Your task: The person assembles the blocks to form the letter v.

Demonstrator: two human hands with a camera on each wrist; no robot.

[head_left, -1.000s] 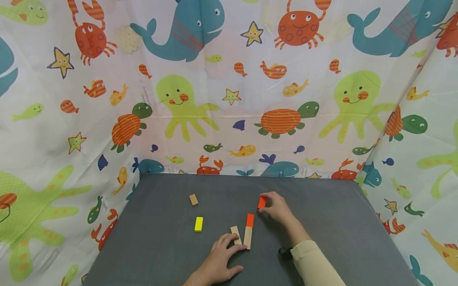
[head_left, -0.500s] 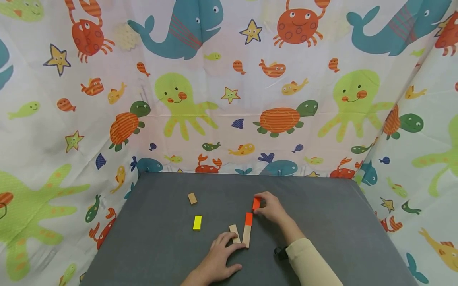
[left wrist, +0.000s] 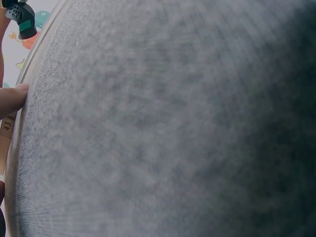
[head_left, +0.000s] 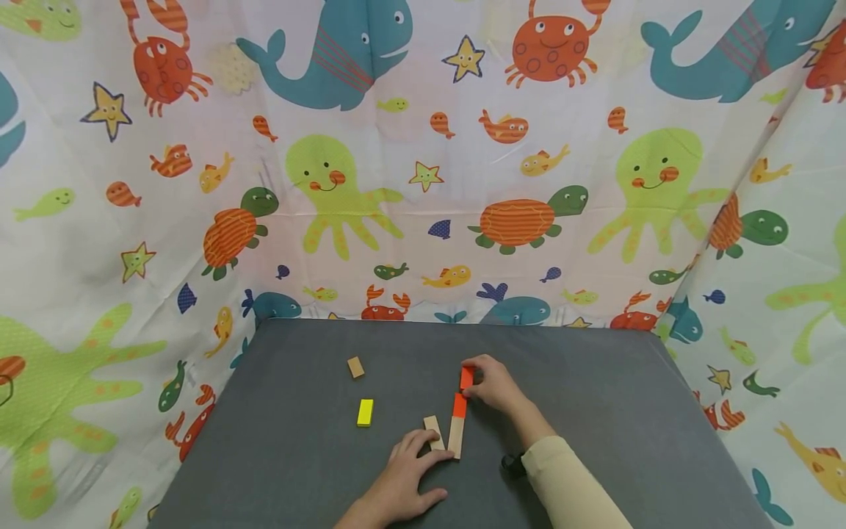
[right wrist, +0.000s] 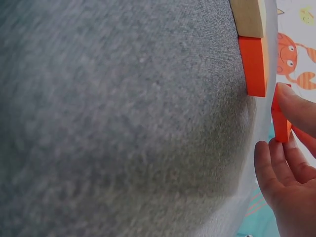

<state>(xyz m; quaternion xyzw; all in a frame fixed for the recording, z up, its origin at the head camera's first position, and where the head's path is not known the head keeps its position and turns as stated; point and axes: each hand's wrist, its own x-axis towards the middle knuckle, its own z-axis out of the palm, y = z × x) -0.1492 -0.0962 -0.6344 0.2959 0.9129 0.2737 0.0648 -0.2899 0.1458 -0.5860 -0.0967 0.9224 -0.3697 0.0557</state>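
My right hand (head_left: 497, 386) pinches an orange-red block (head_left: 466, 377) between thumb and fingers. The right wrist view shows this block (right wrist: 280, 118) upright in the grip, just past the end of a second orange-red block (right wrist: 254, 66). That second block lies end to end with a plain wooden block (head_left: 455, 438), forming a straight row. Beside the row, a slanted wooden block (head_left: 432, 424) meets it near the lower end. My left hand (head_left: 406, 477) rests there with loosely bent fingers, fingertips on the slanted block and at the row's near end.
On the grey cloth-covered table (head_left: 297, 455), a yellow block (head_left: 365, 413) lies left of the row. Farther back is a small tan block (head_left: 355, 367). A curtain (head_left: 423, 220) printed with sea animals encloses the back and sides.
My right hand has brought the orange-red block leftward, bringing it in line with the far end of the row. The left hand stays in place on the wooden blocks.
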